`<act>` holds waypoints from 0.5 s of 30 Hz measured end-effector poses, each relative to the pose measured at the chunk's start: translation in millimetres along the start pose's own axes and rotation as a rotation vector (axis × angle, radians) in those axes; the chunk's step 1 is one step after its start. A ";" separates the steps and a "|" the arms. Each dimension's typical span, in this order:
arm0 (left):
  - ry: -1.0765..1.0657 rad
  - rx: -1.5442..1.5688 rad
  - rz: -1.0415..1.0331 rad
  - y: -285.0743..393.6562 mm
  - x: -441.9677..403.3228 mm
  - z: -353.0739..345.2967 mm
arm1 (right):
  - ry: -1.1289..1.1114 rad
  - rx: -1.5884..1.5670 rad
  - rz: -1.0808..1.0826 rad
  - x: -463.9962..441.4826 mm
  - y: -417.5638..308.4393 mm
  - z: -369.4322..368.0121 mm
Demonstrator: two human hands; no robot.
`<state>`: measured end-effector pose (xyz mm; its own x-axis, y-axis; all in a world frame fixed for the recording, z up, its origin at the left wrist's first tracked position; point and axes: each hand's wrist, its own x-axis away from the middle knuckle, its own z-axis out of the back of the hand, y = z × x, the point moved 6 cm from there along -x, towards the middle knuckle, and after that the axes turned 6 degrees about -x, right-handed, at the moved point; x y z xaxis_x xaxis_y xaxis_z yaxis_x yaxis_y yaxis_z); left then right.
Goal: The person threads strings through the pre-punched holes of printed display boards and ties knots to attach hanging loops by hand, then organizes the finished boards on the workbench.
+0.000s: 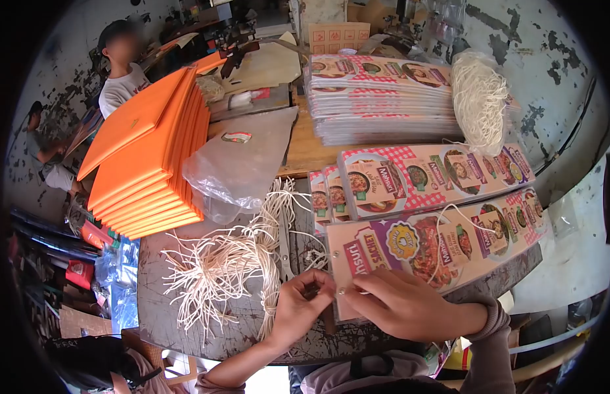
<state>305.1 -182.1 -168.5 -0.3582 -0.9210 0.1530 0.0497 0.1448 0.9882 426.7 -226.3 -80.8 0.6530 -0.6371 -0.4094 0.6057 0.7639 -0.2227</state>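
Observation:
My left hand (pixel 303 303) is closed in a pinch at the left edge of a printed hanging card (pixel 384 253); whatever is between its fingertips is hidden. Over that card's lower left corner, my right hand (pixel 413 307) has its fingers pinched beside a small metal eyelet (pixel 341 290). A white cord (pixel 439 240) loops across the card face and runs in under the right hand. Beyond my left hand lie scissors (pixel 284 246) and a bundle of cut white cords (pixel 216 262). Another stack of the printed cards (pixel 436 177) rests just behind.
A tall stack of orange folders (pixel 144 151) stands at left, beside a clear plastic bag (pixel 236 167). Behind are a high pile of printed cards (pixel 384 98) and a bagged hank of cord (pixel 479 98). A person (pixel 121 72) is at the far left, with others farther back.

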 end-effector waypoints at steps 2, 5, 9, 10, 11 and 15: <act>-0.091 0.105 0.037 -15.9 -3.0 4.5 | -0.032 0.028 0.006 -5.8 -1.0 -4.4; -0.199 0.240 0.135 -20.0 -1.4 1.6 | -0.087 0.047 0.013 -10.7 0.6 -10.7; -0.318 0.274 0.243 -11.9 1.2 3.6 | -0.073 0.048 0.022 -14.8 3.1 -10.4; -0.347 0.310 0.262 -11.6 2.1 3.5 | -0.074 0.047 0.019 -15.6 3.3 -9.9; -0.345 0.314 0.268 -11.8 2.0 4.1 | -0.079 0.041 0.018 -16.1 3.4 -9.9; -0.434 0.262 0.184 -10.1 3.2 -1.0 | -0.090 0.085 0.016 -17.0 0.6 -4.1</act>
<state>304.3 -186.8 -178.1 -0.7205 -0.6460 0.2521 -0.0667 0.4265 0.9020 414.1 -214.7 -77.6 0.6991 -0.6341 -0.3303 0.6283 0.7654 -0.1394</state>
